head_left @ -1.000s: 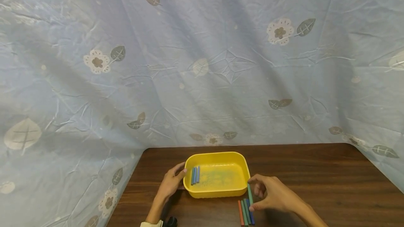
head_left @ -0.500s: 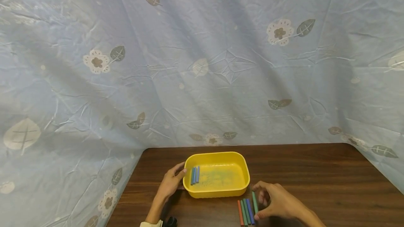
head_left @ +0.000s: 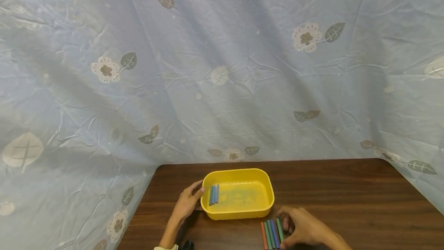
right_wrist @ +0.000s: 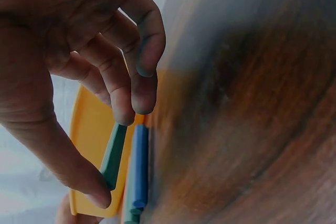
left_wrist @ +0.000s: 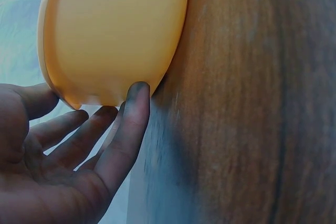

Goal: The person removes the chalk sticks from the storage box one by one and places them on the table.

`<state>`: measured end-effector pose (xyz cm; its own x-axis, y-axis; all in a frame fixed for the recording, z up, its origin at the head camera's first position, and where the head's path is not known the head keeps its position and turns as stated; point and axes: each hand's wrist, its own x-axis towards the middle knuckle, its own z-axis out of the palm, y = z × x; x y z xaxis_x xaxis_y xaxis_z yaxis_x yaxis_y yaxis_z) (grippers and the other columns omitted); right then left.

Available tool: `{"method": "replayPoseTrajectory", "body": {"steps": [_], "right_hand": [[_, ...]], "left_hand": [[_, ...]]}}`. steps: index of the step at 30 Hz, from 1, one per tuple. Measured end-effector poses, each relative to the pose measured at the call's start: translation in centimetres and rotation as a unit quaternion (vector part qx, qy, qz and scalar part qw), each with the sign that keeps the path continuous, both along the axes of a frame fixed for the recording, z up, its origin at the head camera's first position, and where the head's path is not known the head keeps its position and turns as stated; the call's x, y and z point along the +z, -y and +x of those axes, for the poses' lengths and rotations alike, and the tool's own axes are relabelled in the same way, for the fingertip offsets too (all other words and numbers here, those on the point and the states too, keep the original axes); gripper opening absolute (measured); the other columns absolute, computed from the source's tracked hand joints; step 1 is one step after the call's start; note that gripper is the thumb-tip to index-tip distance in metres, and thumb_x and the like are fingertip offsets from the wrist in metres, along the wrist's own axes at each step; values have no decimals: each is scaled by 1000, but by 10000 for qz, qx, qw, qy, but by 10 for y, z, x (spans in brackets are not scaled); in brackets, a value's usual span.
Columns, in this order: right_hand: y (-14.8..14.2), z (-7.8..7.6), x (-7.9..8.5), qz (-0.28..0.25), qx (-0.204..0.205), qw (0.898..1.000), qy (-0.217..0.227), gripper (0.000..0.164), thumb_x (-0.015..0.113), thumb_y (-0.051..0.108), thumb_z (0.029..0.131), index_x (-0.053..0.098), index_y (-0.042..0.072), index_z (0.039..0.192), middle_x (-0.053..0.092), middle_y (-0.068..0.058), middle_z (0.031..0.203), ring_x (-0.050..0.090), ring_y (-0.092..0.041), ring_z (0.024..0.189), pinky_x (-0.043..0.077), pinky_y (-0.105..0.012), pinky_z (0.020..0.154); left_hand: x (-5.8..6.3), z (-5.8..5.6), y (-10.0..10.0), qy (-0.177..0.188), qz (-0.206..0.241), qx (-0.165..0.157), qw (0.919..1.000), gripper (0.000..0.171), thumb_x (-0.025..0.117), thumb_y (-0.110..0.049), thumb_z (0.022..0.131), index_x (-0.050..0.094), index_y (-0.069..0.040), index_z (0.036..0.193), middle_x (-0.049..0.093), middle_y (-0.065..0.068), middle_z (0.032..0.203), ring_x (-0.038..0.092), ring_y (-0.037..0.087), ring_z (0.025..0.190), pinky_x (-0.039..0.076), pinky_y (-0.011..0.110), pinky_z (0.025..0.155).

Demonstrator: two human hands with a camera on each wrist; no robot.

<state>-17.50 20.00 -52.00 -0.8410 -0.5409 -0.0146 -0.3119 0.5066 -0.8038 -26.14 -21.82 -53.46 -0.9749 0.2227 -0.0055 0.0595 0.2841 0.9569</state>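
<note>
A: Hands first?

B: Right hand (head_left: pixel 301 227) pinches a green stick (head_left: pixel 280 230) by its ends: thumb at the near end, a fingertip at the far. Other fingers bent, off it. Left hand (head_left: pixel 186 200) grips the left end of the yellow tray (head_left: pixel 239 216), thumb at the rim, fingers on the outer wall.

A: Where's the stick?

B: Outside the tray, off its near right corner, just right of the blue stick (head_left: pixel 275 234). Can't tell if it touches the brown table (head_left: pixel 326 196). Farther left in the row: two green sticks (head_left: pixel 271 235), then a red stick (head_left: pixel 264 235). Three bluish sticks (head_left: pixel 214 195) lie inside the tray, by its left end.

A: What could go wrong?

B: My reading: the end hold is the weak spot. Two small contacts, so uneven pressure could flip the stick out. A hard squeeze might snap it, if it's brittle like chalk, as it looks. Drift to the left could knock the blue stick and skew the row. Released from above, it might bounce or roll.

A: Which way does it point?

B: Long axis runs near to far, far end leaning slightly left, toward the tray's near right corner. Roughly parallel with the row. Ends partly covered by the digits; can't tell if they differ.
</note>
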Motion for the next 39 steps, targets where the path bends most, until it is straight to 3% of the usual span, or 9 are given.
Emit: {"method": "replayPoseTrajectory", "body": {"steps": [12, 23, 30, 39], "right_hand": [[0, -5, -5, 205, 60, 9997, 124, 67, 100, 27, 76, 65, 1, 127, 66, 3, 88, 57, -3, 72, 52, -21, 62], [4, -4, -9, 313, 17, 9993, 179, 65, 99, 25, 76, 66, 3, 128, 65, 4, 87, 56, -3, 72, 52, -21, 61], [6, -3, -9, 473, -42, 9989, -64, 65, 100, 27, 75, 66, 7, 127, 64, 7, 86, 54, -1, 74, 51, -20, 64], [8, -5, -1, 301, 56, 9994, -146, 63, 99, 29, 76, 68, 7, 126, 66, 8, 87, 57, 1, 74, 52, -20, 63]], "left_hand": [[2, 0, -1, -16, -4, 54, 10000, 53, 57, -23, 113, 46, -2, 161, 54, 37, 152, 77, 32, 104, 71, 38, 72], [0, 1, -1, -26, 82, 80, 9999, 53, 57, -19, 113, 45, 1, 161, 52, 39, 152, 76, 40, 106, 71, 45, 73], [0, 0, 0, -43, 75, 3, 10000, 54, 57, -19, 113, 44, 2, 161, 54, 41, 149, 77, 40, 104, 71, 45, 73], [5, -3, 1, -13, 65, -78, 9999, 54, 56, -22, 114, 44, 0, 161, 55, 40, 148, 77, 38, 104, 71, 40, 73]]}}
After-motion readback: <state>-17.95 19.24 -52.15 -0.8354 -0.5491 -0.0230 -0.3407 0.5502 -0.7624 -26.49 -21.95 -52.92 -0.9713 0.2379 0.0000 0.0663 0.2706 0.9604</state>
